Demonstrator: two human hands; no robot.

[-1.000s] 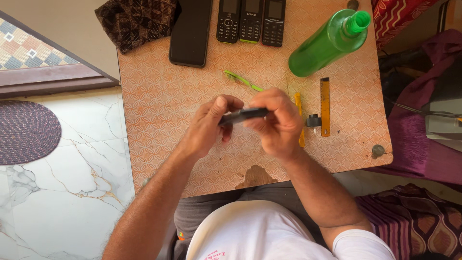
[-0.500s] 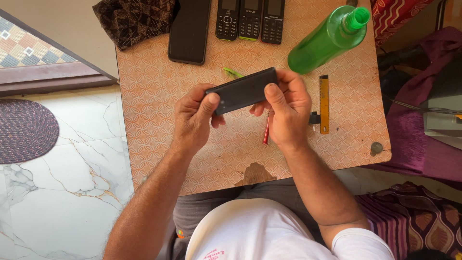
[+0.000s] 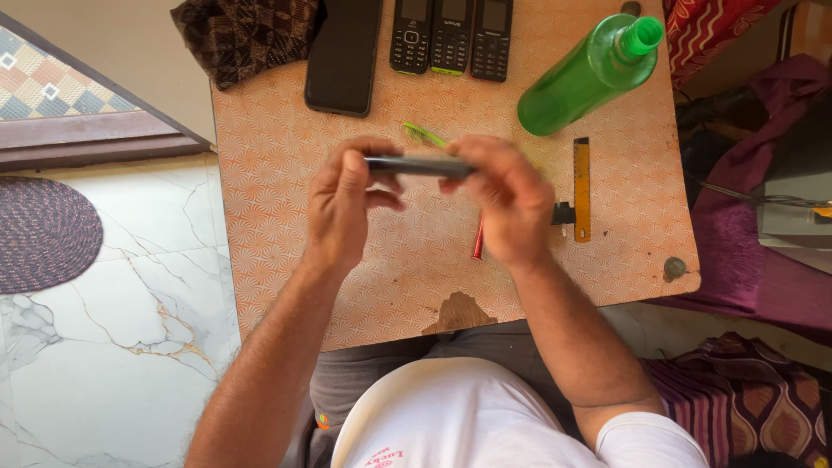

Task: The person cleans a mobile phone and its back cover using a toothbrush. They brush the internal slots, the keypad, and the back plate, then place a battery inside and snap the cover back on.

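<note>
In the head view, both hands meet above the middle of the bench (image 3: pixel 286 260), a small top covered in an orange fan-patterned sheet. The left hand (image 3: pixel 345 204) is clenched around the left end of a slim dark phone (image 3: pixel 418 165), thumb below and fingers curled over the top; the right hand (image 3: pixel 510 204) grasps the other end the same way. The phone is held edge-on and level, clear of the bench surface, so only its thin side shows. Just behind the hands a green plastic strip (image 3: pixel 423 134) lies on the bench, and a red tool (image 3: pixel 477 240) pokes out below the right hand. Along the far edge lie a large black smartphone (image 3: pixel 342 56), face down or dark, and three keypad phones (image 3: pixel 451 36) side by side. A brown checked cloth (image 3: pixel 243 35) covers the far left corner. A green plastic bottle (image 3: pixel 589 78) with a green cap lies tilted toward the far right corner, without a visible label. A yellow ruler-like tool (image 3: pixel 581 189) lies near the right edge, and a small round grey piece (image 3: pixel 674 267) rests at the near right corner.
</note>
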